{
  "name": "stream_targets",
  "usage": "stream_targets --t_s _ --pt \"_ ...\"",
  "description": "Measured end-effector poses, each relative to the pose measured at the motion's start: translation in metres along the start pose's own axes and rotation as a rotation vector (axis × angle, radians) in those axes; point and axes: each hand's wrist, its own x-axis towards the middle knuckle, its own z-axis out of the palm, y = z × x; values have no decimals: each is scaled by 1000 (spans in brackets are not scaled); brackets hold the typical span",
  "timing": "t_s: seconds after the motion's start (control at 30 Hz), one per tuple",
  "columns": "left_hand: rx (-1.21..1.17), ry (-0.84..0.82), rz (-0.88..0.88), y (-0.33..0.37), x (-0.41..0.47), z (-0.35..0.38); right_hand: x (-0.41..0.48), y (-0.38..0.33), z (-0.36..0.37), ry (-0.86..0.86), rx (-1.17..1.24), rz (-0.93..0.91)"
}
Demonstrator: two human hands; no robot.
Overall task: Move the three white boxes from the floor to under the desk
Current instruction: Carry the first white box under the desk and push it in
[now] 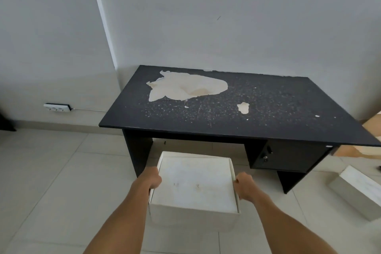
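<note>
A white box (195, 187) is held in front of me, just before the opening under the black desk (257, 117). My left hand (151, 178) grips its left side and my right hand (245, 188) grips its right side. Its far edge reaches toward the space between the desk's left leg and the drawer unit. A second white box (358, 192) lies on the tiled floor at the right, beside the desk's right leg. No third box is in view.
The desk stands against the grey wall, its top peeled and speckled. A locked cabinet (288, 156) fills the desk's right underside. A white power strip (57, 107) lies by the wall at the left. Cardboard (371, 128) shows behind the desk at the right.
</note>
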Motion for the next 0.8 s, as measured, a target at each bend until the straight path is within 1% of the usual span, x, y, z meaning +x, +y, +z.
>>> stream_targets --t_s 0.1,0.17,0.23,0.3,0.37,0.47,0.63,0.8 --pt "-26 18 -23 -34 50 38 51 14 59 -15 -50 -15" --pt "-32 31 -32 -61 97 73 93 24 113 -5 -10 -46" --pt "-33 48 -23 -84 146 96 136 32 154 21 93 -29" --pt "-29 66 -9 -119 202 130 182 48 216 35 95 -41" --pt "-32 58 -5 -142 248 151 218 57 255 40 62 -51" --pt "-40 84 10 -176 313 182 268 66 313 69 80 -77" --pt "-47 105 8 -216 377 211 302 63 369 102 53 -103" --pt "-49 103 -5 -239 410 220 326 56 400 90 42 -81"
